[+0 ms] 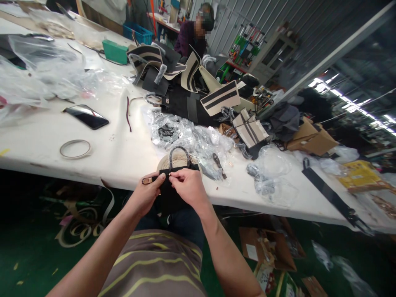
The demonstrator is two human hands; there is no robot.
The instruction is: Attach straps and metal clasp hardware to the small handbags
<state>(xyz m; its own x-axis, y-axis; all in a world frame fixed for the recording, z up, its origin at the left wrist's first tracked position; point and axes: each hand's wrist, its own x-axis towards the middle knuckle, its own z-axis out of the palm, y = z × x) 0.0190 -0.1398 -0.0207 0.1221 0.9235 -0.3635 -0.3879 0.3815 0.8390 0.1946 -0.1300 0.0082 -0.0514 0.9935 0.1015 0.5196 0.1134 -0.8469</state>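
A small black handbag [173,198] is at the table's front edge, close to my body. Its looped handle [179,149], wrapped in clear plastic, stands up over a round coil of pale cord [180,160]. My left hand [150,189] is closed on the bag's upper left side, thumb on top, beside a strap end with a shiny metal piece [147,180]. Pinching at a small bright fitting near the bag's top edge is my right hand [187,185]. The fingertips of both hands almost meet, and the fitting is too small to make out.
A phone [88,116] and a tape roll [75,149] lie on the white table [40,140] at left. Crumpled plastic [192,138], striped bag panels [221,98] and a striped bag [250,128] cover the middle. A black strap [331,192] lies right. A person [194,33] sits beyond.
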